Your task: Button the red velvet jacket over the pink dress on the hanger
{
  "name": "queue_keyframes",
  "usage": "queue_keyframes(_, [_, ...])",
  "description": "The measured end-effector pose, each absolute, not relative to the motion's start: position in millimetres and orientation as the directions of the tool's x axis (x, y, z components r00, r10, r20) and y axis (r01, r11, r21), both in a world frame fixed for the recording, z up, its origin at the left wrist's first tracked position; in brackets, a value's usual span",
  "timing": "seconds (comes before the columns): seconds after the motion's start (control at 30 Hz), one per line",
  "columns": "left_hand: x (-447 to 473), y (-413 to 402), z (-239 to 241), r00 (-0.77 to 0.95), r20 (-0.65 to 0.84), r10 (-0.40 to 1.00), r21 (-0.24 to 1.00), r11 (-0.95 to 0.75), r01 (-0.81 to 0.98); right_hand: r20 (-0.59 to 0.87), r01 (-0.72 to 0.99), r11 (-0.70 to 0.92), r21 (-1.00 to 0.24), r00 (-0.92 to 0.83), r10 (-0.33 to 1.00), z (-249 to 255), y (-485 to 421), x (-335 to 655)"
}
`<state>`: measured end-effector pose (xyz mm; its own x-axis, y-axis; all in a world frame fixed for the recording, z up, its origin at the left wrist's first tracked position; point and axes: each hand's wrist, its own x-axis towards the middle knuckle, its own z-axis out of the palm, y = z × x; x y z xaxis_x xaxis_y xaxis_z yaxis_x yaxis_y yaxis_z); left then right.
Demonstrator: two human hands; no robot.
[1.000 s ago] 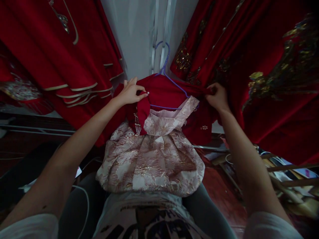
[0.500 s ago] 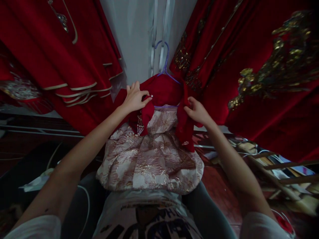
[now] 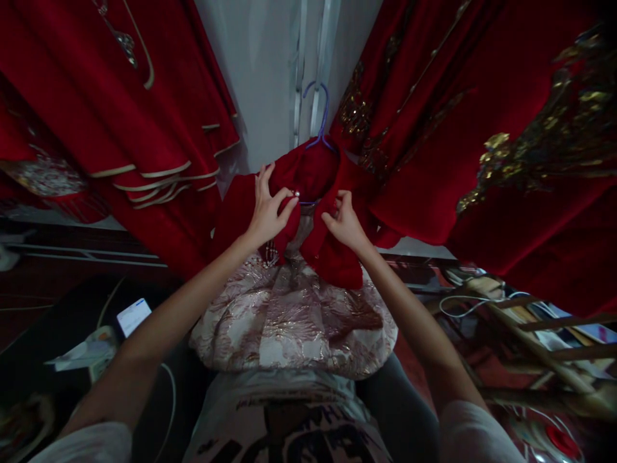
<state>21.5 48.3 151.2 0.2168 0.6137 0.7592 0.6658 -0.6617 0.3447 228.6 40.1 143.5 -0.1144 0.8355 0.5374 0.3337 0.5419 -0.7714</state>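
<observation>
A small red velvet jacket [image 3: 308, 173] hangs on a blue hanger [image 3: 319, 109] over a pink and white brocade dress [image 3: 294, 315]. My left hand [image 3: 268, 207] pinches the jacket's left front edge near a pearl button. My right hand [image 3: 345, 222] grips the jacket's right front edge. The two edges nearly meet at the chest, hiding the dress's bodice. The dress's skirt spreads over my lap.
Large red embroidered garments hang at left [image 3: 110, 103] and right [image 3: 482, 128]. A lit phone [image 3: 134, 316] and white cables lie at lower left. Wooden sticks and clutter [image 3: 530, 334] lie on the floor at right.
My right hand pulled the jacket's right front from far right in to the middle. The left hand stayed on the left edge. The jacket now covers the dress's bodice.
</observation>
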Motion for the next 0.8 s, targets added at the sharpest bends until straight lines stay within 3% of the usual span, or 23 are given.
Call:
queue_keyframes(0.1, [45, 26, 129, 0.271, 0.763, 0.587, 0.39, -0.752, 0.532, 0.576, 0.324, 0.557, -0.765, -0.043, 0.816, 143, 39, 230])
queue_keyframes(0.3, [64, 10, 133, 0.357, 0.744, 0.564, 0.432, -0.815, 0.387, 0.589, 0.289, 0.615, -0.733, -0.183, 0.787, 144, 33, 227])
queue_keyframes(0.43, [64, 8, 129, 0.14, 0.793, 0.593, 0.505, -0.769, 0.393, 0.604, 0.229, 0.624, -0.747, -0.159, 0.781, 137, 28, 228])
queue_keyframes(0.53, [65, 11, 120, -0.052, 0.729, 0.682, 0.659, -0.679, 0.324, 0.653, 0.234, 0.644, -0.728, -0.051, 0.756, 133, 22, 227])
queue_keyframes(0.67, [69, 24, 116, -0.102, 0.546, 0.831, 0.837, -0.545, 0.043, 0.662, 0.182, 0.66, -0.729, -0.054, 0.747, 133, 18, 224])
queue_keyframes(0.8, [67, 37, 119, -0.059, 0.499, 0.864, 0.861, -0.503, -0.073, 0.613, 0.187, 0.628, -0.755, -0.141, 0.778, 137, 17, 222])
